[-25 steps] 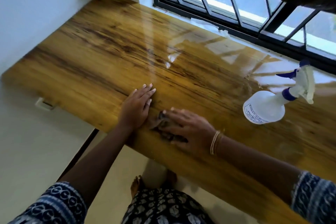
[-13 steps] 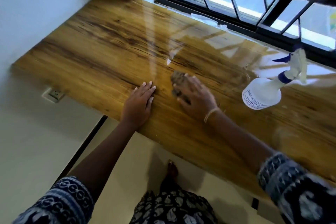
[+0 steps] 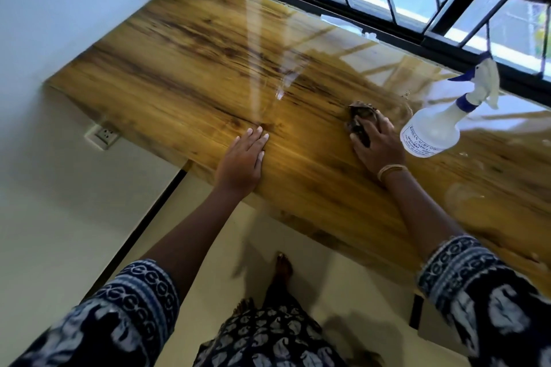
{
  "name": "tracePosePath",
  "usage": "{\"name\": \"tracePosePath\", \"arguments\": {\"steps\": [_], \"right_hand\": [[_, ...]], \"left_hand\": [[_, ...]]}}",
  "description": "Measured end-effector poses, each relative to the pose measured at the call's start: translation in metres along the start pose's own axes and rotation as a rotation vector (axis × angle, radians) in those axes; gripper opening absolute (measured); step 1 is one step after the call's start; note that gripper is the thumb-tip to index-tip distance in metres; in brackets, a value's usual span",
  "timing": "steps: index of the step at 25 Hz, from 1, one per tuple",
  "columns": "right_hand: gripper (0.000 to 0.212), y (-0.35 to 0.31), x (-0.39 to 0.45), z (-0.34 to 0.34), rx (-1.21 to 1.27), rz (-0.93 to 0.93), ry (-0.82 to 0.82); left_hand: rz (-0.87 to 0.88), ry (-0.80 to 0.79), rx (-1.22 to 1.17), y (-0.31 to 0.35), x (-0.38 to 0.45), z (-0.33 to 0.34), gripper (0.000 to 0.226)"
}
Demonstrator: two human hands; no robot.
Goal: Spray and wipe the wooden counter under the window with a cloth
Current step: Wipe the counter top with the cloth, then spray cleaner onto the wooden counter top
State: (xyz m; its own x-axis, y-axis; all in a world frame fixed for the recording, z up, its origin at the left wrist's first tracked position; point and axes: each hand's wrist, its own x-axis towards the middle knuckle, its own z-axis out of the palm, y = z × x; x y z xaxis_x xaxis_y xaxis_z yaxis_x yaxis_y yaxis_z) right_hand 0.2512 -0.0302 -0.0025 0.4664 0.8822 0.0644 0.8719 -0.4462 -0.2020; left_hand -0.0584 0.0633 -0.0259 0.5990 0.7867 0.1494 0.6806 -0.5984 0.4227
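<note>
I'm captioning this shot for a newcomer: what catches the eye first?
The glossy wooden counter mirrors the barred window behind it. At its right stands a white spray bottle, and just left of it the right hand presses a dark cloth; the left hand lies flat near the front edge.

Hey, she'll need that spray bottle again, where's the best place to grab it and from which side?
Probably by the narrow neck just under the blue collar. The spray bottle stands upright beside her right hand, which presses the cloth. Come from the counter's front edge, fingers under the trigger head; its nozzle points left.
</note>
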Motion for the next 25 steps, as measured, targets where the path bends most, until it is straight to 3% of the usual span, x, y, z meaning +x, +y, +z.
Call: {"name": "tracePosePath", "arguments": {"steps": [3,8,10,15,18,21,23,25], "right_hand": [[0.057,-0.033,-0.034,0.007,-0.02,0.0,-0.01],[0.053,-0.072,-0.139,0.008,0.006,-0.593,-0.137],[0.054,-0.05,-0.137,0.002,-0.006,-0.675,-0.178],[0.056,0.018,-0.077,-0.016,0.02,-0.117,-0.13],[0.054,0.016,-0.065,-0.015,0.038,0.029,-0.05],[0.044,0.001,-0.087,-0.01,0.115,0.041,0.099],[0.038,-0.003,-0.102,-0.017,0.333,0.033,0.156],[0.033,0.002,-0.113,-0.026,0.743,0.189,0.155]], "left_hand": [[-0.002,-0.008,-0.007,0.003,-0.006,-0.001,0.046],[-0.034,-0.058,0.041,0.02,-0.012,0.001,0.05],[-0.018,-0.072,0.067,0.03,-0.016,0.004,0.051],[0.054,-0.109,0.05,0.056,-0.025,0.013,0.051],[0.059,-0.095,0.052,0.065,-0.024,0.018,0.05],[0.028,-0.088,-0.003,0.073,-0.02,0.019,0.049],[-0.008,-0.071,-0.051,0.079,-0.016,0.02,0.044],[-0.037,-0.034,-0.1,0.09,-0.011,0.018,0.037]]}}
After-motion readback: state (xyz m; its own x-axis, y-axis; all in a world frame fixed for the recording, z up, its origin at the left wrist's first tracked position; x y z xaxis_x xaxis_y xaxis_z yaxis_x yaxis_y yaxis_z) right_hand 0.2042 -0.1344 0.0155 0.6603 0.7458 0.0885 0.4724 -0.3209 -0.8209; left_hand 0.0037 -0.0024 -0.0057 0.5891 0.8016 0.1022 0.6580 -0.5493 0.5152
